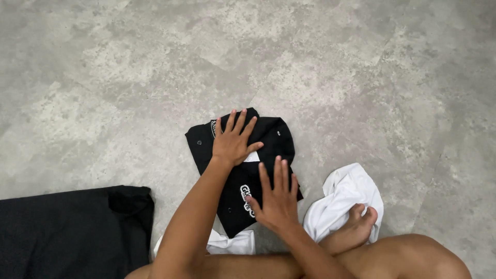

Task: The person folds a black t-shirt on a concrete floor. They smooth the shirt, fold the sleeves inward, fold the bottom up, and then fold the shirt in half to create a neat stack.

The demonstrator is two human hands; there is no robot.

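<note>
The left hand [233, 143] lay flat with fingers spread wide on the far part of a folded black garment [243, 170] with white lettering, and the right hand [276, 199] pressed flat, also wide, on its near edge; neither hand gripped anything. The garment sat on the grey mottled floor [129, 67], straight ahead of the person, whose legs were crossed just behind it.

What could have gone wrong, as a judgement: the fold looked loose and a little skewed, so if either palm lifted unevenly the top layer might have sprung open. A sliver of white showed between the hands, and whether it was a label or another layer could not be told; it might have slipped out if the cloth were dragged. The bare foot [356, 227] rested on the crumpled white cloth [343, 199] just beside the garment, and a shift of the leg could have pulled that cloth into the fold.

Counted: one folded black garment under the hands, one crumpled white cloth on the right, one white piece [230, 243] partly hidden under the left arm, and one large black fabric [72, 232] spread at the lower left
</note>
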